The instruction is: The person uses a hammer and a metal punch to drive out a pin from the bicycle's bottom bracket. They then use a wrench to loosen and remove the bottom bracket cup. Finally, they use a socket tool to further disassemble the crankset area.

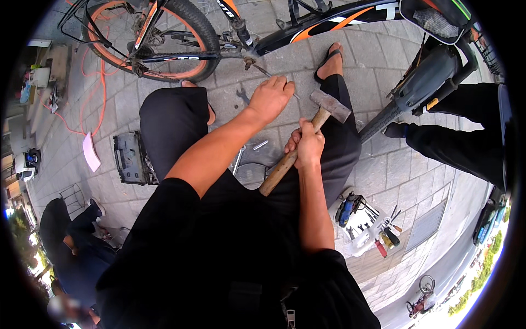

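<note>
My left hand (272, 98) is closed on a thin metal rod (263, 71), whose far end reaches the crank axle area (248, 63) of an orange-and-black bicycle (329, 24). My right hand (306, 143) grips the wooden handle of a hammer (330, 105); its steel head is raised beside my left hand, to the right. A wrench (242, 96) lies on the paving under the bicycle. Between my legs are a longer wrench (238, 160) and a small silver cylinder (260, 145).
A toolbox (126, 156) and pink sheet (91, 152) lie at left, near an orange cord (102, 88). A tray of tools (367, 241) sits at right. A second two-wheeler (422, 77) and someone's legs (444, 153) stand right; another person (82, 263) is at lower left.
</note>
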{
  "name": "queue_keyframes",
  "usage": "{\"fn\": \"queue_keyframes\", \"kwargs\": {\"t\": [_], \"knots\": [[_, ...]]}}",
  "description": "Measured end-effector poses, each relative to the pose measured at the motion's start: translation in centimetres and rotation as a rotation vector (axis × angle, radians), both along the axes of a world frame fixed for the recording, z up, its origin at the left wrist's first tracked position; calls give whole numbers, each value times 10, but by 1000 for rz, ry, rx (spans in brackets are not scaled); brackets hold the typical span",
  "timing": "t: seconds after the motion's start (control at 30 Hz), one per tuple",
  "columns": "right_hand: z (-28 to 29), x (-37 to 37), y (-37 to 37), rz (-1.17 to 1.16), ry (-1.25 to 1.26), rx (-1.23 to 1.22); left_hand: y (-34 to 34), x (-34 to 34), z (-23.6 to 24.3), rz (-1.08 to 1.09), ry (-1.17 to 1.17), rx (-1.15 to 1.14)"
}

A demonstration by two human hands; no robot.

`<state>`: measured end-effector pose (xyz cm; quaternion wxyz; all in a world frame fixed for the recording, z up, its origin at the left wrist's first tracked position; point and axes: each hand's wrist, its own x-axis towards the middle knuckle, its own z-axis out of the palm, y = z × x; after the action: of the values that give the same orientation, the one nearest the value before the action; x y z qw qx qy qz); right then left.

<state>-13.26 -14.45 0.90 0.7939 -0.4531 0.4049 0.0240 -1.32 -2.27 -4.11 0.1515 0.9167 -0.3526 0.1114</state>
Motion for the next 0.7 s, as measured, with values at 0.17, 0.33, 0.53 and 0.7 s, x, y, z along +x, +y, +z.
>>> {"fn": "queue_keyframes", "kwargs": {"t": [0.17, 0.33, 0.53, 0.7], "knots": [[-10, -3, -2, -10, 25, 39, -2, 2, -2, -18, -3, 22], [-18, -4, -5, 9, 32, 56, -6, 7, -1, -19, -33, 37], [9, -7, 0, -188, -107, 56, -13, 11, -1, 10, -16, 42], [5, 17, -15, 86, 107, 119, -16, 24, -3, -17, -8, 42]]}}
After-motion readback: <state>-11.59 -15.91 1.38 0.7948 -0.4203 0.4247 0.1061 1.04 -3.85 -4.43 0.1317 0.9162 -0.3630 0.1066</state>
